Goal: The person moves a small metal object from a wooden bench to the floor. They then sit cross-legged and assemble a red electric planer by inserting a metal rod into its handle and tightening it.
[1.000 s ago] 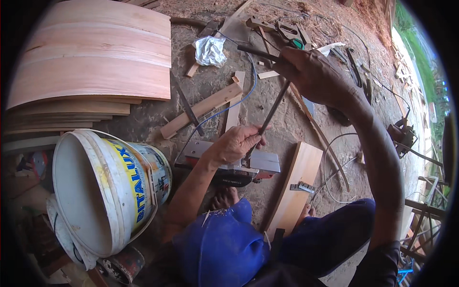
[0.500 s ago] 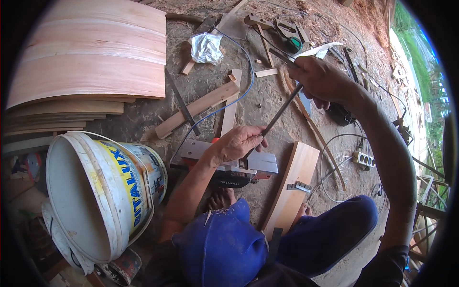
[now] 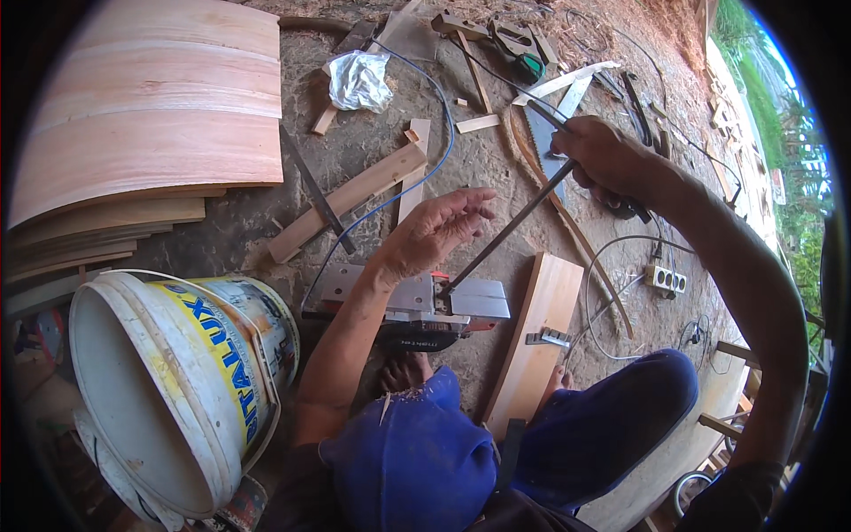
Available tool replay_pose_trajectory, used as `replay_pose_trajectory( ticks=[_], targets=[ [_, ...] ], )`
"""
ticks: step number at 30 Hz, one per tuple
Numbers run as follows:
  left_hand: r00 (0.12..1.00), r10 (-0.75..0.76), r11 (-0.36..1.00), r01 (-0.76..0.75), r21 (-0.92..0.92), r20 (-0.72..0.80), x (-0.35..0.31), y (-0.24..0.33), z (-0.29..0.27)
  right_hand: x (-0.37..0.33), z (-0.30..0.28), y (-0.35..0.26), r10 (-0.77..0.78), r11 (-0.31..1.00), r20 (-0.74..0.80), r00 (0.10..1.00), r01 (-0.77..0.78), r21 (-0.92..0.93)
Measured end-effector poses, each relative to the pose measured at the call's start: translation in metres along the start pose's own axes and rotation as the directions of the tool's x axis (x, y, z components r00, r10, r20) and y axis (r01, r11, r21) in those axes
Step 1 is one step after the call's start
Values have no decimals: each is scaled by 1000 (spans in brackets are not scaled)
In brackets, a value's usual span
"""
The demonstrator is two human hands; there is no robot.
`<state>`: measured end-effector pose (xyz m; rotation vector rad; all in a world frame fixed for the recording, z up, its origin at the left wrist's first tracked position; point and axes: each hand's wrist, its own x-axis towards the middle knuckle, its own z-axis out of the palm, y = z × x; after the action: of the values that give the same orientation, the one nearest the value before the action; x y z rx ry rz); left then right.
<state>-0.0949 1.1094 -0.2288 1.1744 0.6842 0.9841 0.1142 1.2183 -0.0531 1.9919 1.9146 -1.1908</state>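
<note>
An electric hand planer (image 3: 479, 299) lies upside down in front of me, its metal sole upward. My right hand (image 3: 605, 152) is closed around the upper part of a long dark metal rod wrench (image 3: 510, 229), whose crossing arm sticks out past the fist. The wrench slants down to the left, and its lower end meets the opening in the middle of the sole. My left hand (image 3: 434, 232) hovers above the planer, fingers apart and holding nothing. To the right, a small metal piece (image 3: 548, 338) rests on a wooden board (image 3: 538, 306).
A large white bucket (image 3: 133, 381) tilts at the left, below stacked wide boards (image 3: 168, 106). Beyond the planer lie wood offcuts (image 3: 355, 199), a handsaw (image 3: 542, 142) and a wooden hand plane (image 3: 461, 27). A power strip (image 3: 665, 279) and cables are at the right.
My left hand has let go of the wrench and lifted up with its fingers spread. My right hand has moved slightly right and down, still gripping the wrench.
</note>
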Motion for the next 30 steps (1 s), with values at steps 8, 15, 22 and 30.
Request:
replay_pose_trajectory(
  ticks=[8, 15, 22, 30],
  targets=[
    [964, 93, 995, -79, 64, -249, 32, 22, -24, 25, 5, -32, -56, 990, 45, 997, 61, -130],
    [969, 10, 829, -147, -540, -248, 62, 24, -41, 45, 11, -61, -140, 927, 84, 987, 160, -340],
    [979, -10, 523, -168, -835, -203, 87, 27, -43, 48, 10, -60, -15, 982, 59, 998, 26, -190],
    [984, 159, 102, -102, -990, -85, 94, 29, -35, 63, 17, -61, -516, 378, 209, 831, 440, -814]
  ],
)
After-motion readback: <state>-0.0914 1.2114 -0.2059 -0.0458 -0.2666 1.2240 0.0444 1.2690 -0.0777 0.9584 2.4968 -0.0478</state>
